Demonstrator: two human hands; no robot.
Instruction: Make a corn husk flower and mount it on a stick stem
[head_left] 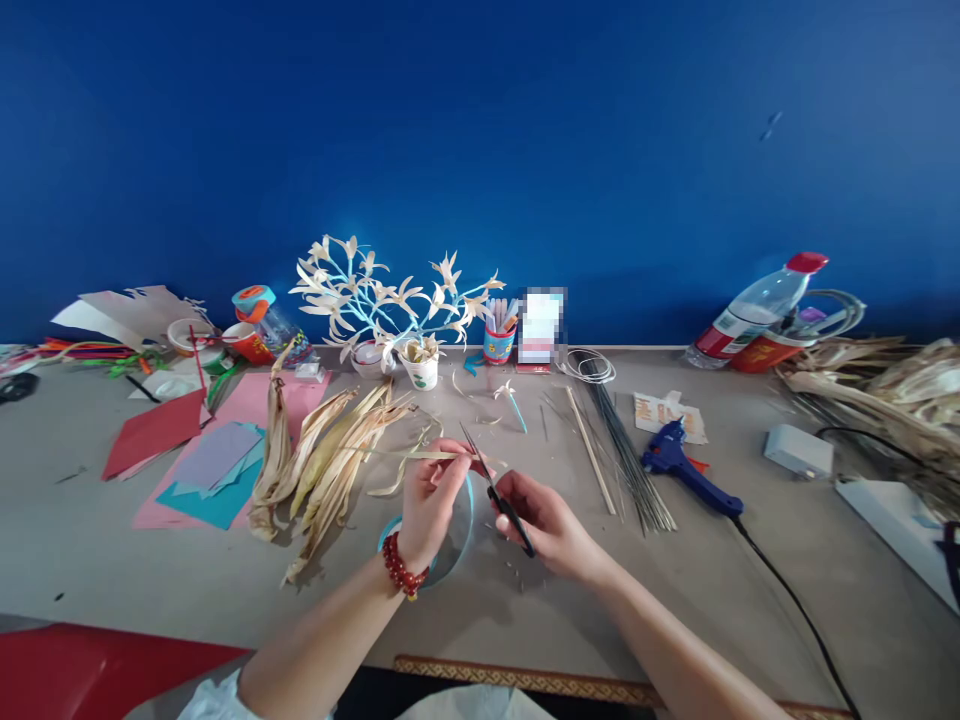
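Observation:
My left hand (435, 490), with a red bead bracelet at the wrist, pinches a thin pale strip of husk (397, 455) that stretches out to the left. In my right hand (544, 520) are black-handled scissors (510, 518), their blades pointing up and left beside my left fingertips. The blades cross close to the strip's right end. Under my left hand lies a roll of light blue tape (471, 510). Dried corn husks (337, 450) are spread to the left of my hands. A small white flower on a blue stem (516, 405) lies beyond them.
Husk flowers (360, 290) stand in a white cup (421, 368) at the back. Coloured paper (217, 470) lies left. Toward the right are wires (630, 450), a blue glue gun (694, 475) with its cord, a white box (799, 452), a tilted bottle (757, 310) and more husks (900, 390).

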